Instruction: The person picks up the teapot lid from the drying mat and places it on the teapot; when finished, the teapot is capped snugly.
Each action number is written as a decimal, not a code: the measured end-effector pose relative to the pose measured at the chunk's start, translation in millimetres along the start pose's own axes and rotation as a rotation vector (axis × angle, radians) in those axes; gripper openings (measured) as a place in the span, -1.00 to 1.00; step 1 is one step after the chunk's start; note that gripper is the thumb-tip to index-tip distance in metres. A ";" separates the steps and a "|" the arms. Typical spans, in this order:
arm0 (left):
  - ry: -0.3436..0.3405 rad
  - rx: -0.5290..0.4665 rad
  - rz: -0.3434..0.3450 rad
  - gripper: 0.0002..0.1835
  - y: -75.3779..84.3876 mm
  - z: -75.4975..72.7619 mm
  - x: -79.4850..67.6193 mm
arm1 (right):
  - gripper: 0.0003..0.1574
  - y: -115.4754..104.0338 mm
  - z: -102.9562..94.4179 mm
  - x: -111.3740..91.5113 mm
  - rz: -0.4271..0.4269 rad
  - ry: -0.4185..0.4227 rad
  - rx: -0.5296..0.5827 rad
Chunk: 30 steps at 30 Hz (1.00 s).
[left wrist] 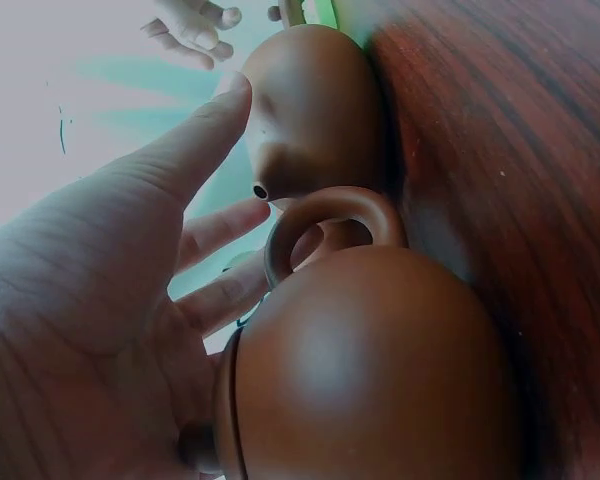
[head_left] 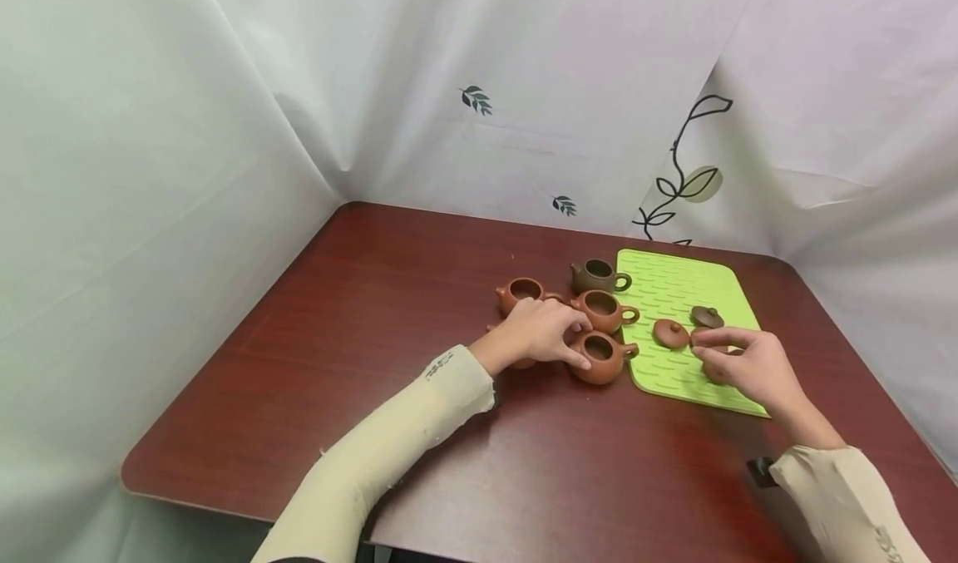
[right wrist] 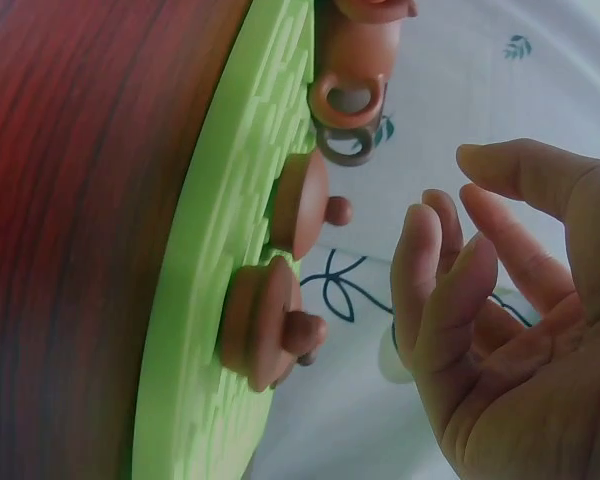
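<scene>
My left hand (head_left: 540,330) is at the spout side of a lidless reddish-brown clay teapot (head_left: 604,369), thumb and fingers spread on either side of the spout. The thumb tip lies against or very near its body. Under my left palm sits another teapot (left wrist: 370,360) with its lid on, mostly hidden in the head view. My right hand (head_left: 752,367) hovers over several small clay lids, thumb and fingertips apart with nothing between them. One reddish lid (head_left: 670,333) and a dark lid (head_left: 707,317) show beside it; others are partly covered by the hand.
More lidless teapots stand close together: a dark one (head_left: 596,276) at the back, a reddish one (head_left: 602,309) in front of it, another (head_left: 521,292) to the left. The lids lie on a green ribbed mat (head_left: 659,276) on the dark red table (head_left: 359,322). White curtains (head_left: 419,64) surround it.
</scene>
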State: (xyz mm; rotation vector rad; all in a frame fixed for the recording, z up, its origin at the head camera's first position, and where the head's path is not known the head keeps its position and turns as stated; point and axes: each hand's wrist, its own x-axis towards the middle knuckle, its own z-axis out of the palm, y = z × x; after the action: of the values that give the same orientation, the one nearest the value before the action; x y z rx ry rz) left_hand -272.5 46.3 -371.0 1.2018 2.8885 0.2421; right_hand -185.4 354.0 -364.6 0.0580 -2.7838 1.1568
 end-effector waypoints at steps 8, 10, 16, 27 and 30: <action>-0.002 0.011 -0.006 -0.37 1.3 1.0 2.8 | -0.52 11.2 -6.3 -1.4 0.048 0.007 -0.020; -0.002 0.020 -0.009 -0.36 1.4 1.3 3.1 | -0.51 14.0 -7.1 -1.4 0.050 0.010 -0.032; -0.001 0.038 -0.012 -0.36 1.1 0.6 4.2 | -0.46 19.6 -10.4 -0.5 0.059 0.011 -0.065; -0.009 0.023 -0.010 -0.40 -2.4 1.2 4.5 | -0.41 26.6 -12.7 -3.3 0.101 -0.010 -0.115; -0.013 0.020 -0.018 -0.40 -1.8 0.6 4.1 | -0.41 29.4 -13.7 -3.9 0.102 -0.013 -0.124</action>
State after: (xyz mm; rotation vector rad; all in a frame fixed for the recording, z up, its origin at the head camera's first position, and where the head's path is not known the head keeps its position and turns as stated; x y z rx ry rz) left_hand -276.7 48.1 -371.6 1.1757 2.8957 0.2045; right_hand -182.6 384.4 -376.2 -0.0901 -2.8938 1.0047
